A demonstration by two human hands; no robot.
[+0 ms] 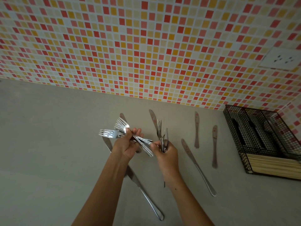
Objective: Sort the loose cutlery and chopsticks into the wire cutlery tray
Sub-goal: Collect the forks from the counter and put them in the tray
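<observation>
Your left hand (126,148) fingers clamp fanned, glossy steel forks (119,127); right hand (167,154) fingers clamp an upright fork bundle (160,133).

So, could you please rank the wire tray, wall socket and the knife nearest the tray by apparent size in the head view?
1. Wire tray.
2. Wall socket and nearest knife: similar span, so unranked.

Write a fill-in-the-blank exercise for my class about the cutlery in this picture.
1. The left hand and the right hand each grip a bundle of ____.
2. The pieces lying loose on the counter are ____.
3. The nearest compartment of the wire tray is packed with ____.
4. The wire tray stands to the person's ____.
Missing words: forks; knives; chopsticks; right.
</observation>
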